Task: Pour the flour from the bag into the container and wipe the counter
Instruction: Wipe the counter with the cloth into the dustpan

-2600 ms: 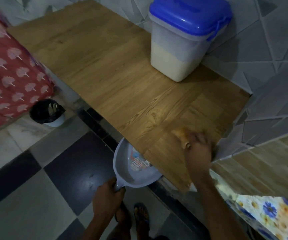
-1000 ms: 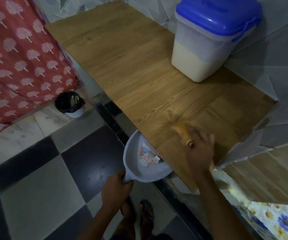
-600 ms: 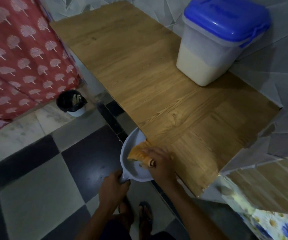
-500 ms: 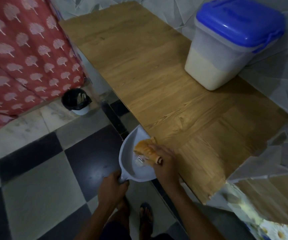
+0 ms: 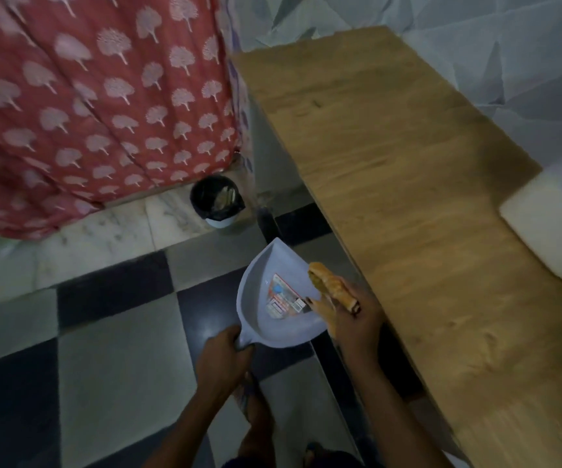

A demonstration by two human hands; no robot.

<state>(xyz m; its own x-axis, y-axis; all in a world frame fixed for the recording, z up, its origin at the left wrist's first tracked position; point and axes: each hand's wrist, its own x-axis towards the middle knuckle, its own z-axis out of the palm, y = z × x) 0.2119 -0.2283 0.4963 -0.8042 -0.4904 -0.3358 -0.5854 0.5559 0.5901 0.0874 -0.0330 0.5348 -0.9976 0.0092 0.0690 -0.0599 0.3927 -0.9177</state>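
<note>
A small bin (image 5: 217, 201) lined with a black bag stands on the checkered floor (image 5: 111, 336). Just behind the bin hangs a red curtain (image 5: 87, 106) with pale tree prints. Far right of the bin, grey patterned wall tiles (image 5: 509, 52) rise.

left hand (image 5: 223, 358) clenched, right hand (image 5: 354, 317) gripping

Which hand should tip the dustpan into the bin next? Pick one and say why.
Left. The left hand already grips the dustpan handle on the bin side; the right hand holds the cloth.
</note>
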